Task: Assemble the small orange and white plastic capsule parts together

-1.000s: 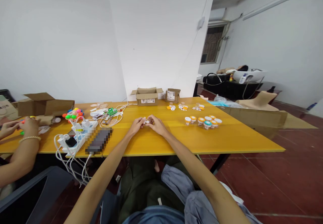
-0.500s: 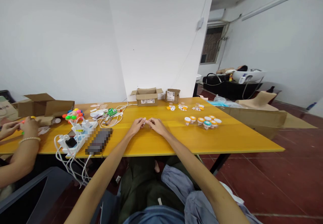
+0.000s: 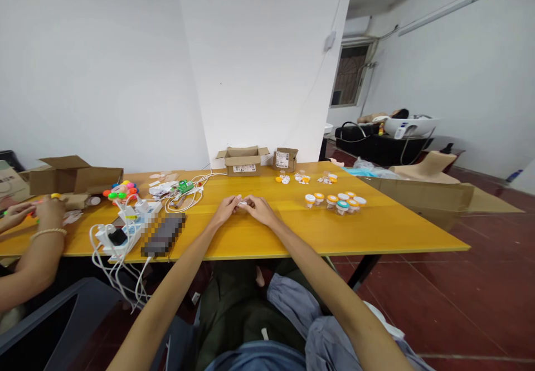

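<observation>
My left hand (image 3: 226, 210) and my right hand (image 3: 259, 210) meet above the middle of the table, fingers closed. Pinched between their fingertips is a small whitish plastic piece (image 3: 242, 203), mostly covered, so its exact kind is unclear. Off to the right stands a group of small clear jars with orange, white and teal lids (image 3: 343, 206). Farther back lie several loose orange and white lid-like parts (image 3: 306, 180) beside small clear cups.
Two cardboard boxes, an open one (image 3: 243, 167) and a smaller one (image 3: 285, 159), stand by the wall. Left are a power strip (image 3: 137, 227) with tangled cables, a dark pixelated device (image 3: 164, 234) and colourful balls (image 3: 122, 189). Another person's hands (image 3: 50, 210) work at far left.
My fingertips have shifted slightly apart, and the whitish piece between them shows more. At far left, the other person's hands have moved a little.
</observation>
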`<state>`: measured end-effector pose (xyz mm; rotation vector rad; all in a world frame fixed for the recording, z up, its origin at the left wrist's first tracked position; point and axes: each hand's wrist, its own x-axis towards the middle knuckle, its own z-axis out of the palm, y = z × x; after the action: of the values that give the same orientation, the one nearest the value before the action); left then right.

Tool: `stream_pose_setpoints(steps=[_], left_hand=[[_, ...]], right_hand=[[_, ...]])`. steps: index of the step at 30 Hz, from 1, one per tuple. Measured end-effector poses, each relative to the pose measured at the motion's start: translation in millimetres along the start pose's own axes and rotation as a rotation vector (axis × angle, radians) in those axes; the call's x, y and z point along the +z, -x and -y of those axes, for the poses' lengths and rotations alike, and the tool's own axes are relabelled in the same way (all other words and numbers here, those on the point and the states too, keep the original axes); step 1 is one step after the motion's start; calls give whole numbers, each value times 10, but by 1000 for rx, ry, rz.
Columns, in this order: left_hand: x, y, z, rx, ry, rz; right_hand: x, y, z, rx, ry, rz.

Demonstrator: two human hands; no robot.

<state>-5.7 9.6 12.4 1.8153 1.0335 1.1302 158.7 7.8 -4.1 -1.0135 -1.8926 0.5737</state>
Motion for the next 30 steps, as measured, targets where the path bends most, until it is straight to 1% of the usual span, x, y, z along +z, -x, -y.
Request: stream_pose_setpoints(steps=[5, 10, 14, 18, 22, 26, 30], left_hand=[[3, 12, -12, -7, 13, 3], [-2, 0, -15, 11, 3, 12], [-6, -13, 3, 13, 5, 24], [-8, -9, 27, 0, 16, 20], [-14, -4, 41, -35, 25, 10], [-22, -10, 48, -40, 20, 13], [-20, -10, 39, -20, 23, 31]], right_hand=[[-17, -7, 5, 25, -1, 51], [34, -10, -39, 36, -88, 29], [71, -19, -99, 35, -144, 41], [49, -27, -126, 6, -108, 46], [16, -29, -99, 11, -45, 67], [39, -25, -87, 24, -86, 38], [79, -27, -127, 32, -134, 30]])
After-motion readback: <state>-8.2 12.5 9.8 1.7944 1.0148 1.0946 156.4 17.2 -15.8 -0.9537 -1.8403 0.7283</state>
